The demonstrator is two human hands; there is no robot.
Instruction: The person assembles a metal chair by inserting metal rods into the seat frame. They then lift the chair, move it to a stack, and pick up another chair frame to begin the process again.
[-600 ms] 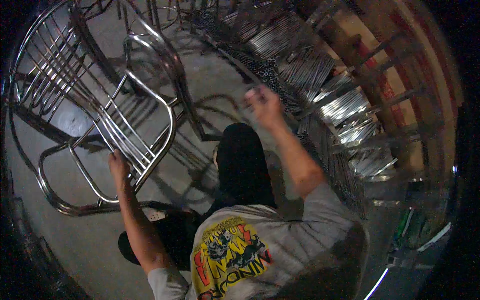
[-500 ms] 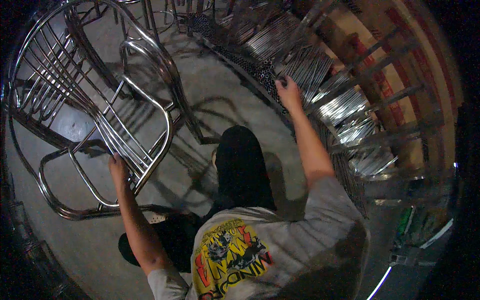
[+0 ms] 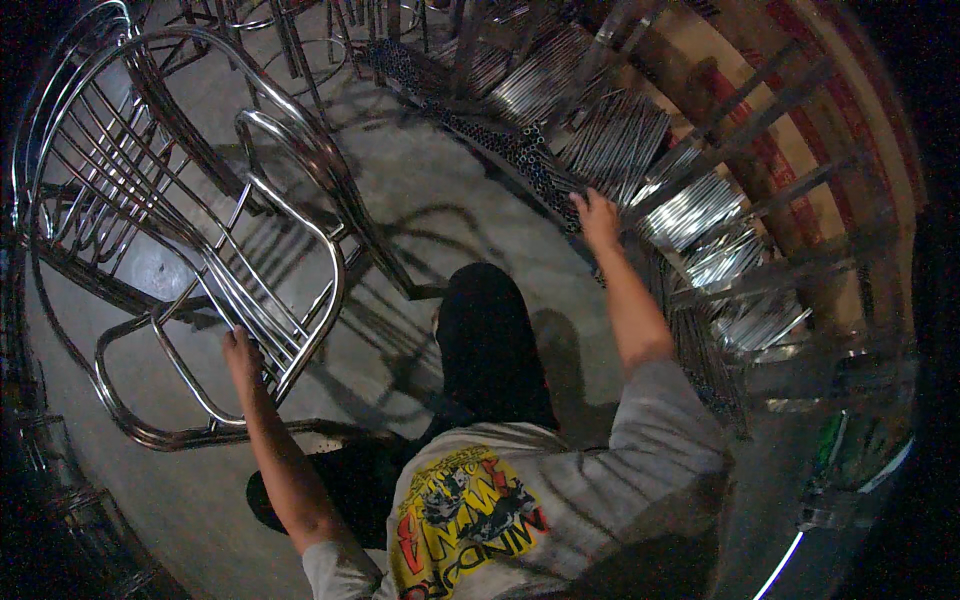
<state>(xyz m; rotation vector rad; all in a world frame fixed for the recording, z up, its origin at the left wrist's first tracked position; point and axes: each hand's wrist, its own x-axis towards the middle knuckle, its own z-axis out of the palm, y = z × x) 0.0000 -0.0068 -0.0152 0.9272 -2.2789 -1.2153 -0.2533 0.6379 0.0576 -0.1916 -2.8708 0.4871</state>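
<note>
the right hand (image 3: 598, 215), raised in the air a moment ago, now rests fingers-down on the stacked steel tubes (image 3: 610, 150) along the wall rack, while the left hand (image 3: 240, 350) stays curled around the chrome chair frame (image 3: 200, 240) on the concrete floor (image 3: 440, 210).

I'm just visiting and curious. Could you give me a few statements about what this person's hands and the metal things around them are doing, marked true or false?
1. The left hand grips the shiny metal chair frame. True.
2. The right hand rests in the person's lap. False: it reaches out to the stacked metal tubes.
3. The chair frame is wooden. False: it is bare polished tubing.
4. The floor is grey concrete. True.
</note>
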